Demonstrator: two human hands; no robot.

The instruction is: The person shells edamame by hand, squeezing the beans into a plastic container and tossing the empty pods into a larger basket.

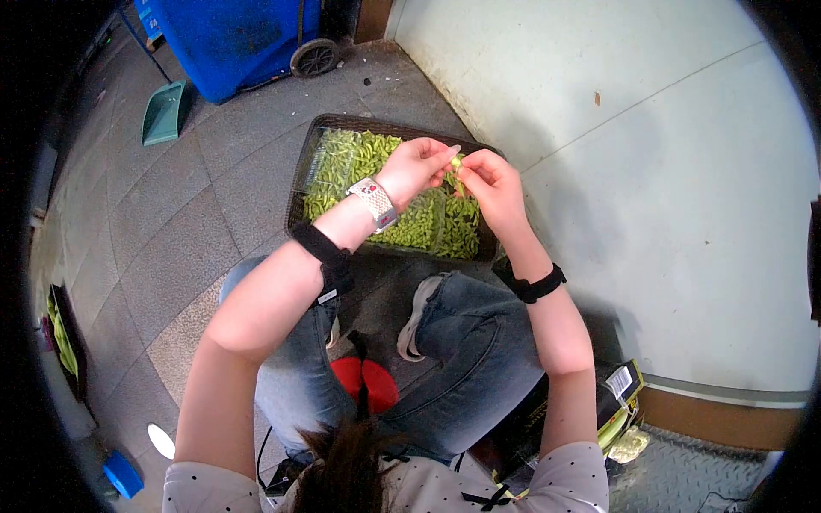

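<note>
My left hand (412, 169), with a pale watch (374, 202) on its wrist, pinches one side of a small green bean pod (457, 162). From the other side, my right hand (496, 190) has its fingertips closed on the same pod. Both hands are above a dark woven basket (298, 167), which stands on the floor against the wall. Inside it lie many green pods (372, 152), and smaller green pieces, perhaps shelled beans (412, 224), fill the lower middle part. Clear plastic divides some of the contents. My hands and forearm hide part of the basket.
A blue wheeled bin (227, 43) and a green dustpan (164, 113) stand at the upper left. The pale wall (650, 197) rises close on the right. A box (623, 385) sits by my right elbow. Below my hands are my bent knees (479, 342).
</note>
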